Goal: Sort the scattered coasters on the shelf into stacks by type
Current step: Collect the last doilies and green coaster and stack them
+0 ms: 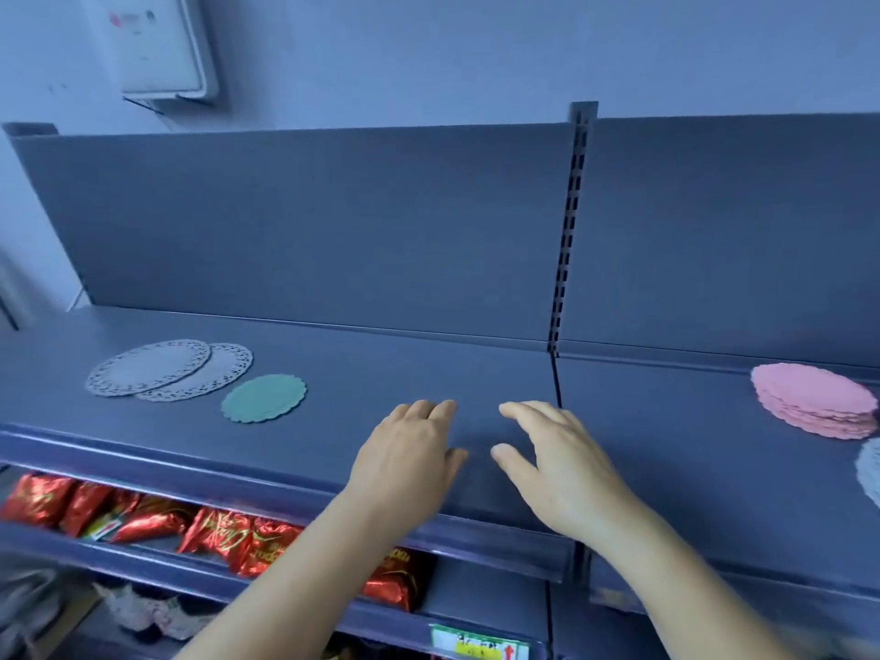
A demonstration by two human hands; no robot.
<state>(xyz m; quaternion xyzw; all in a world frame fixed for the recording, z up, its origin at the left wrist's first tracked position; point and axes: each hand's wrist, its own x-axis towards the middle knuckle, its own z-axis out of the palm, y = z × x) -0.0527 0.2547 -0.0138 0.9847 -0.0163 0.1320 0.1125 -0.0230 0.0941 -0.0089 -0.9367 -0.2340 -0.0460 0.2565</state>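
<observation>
Two grey lace doilies (169, 370) overlap on the shelf, one green coaster (264, 398) beside them, one stack of pink coasters (815, 400), and two hands.

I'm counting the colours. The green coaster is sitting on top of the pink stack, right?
Not quite. The head view shows the green coaster lying flat by itself on the left part of the shelf, beside two grey lacy coasters. The pink stack is far off on the right, with nothing green on it.
</observation>
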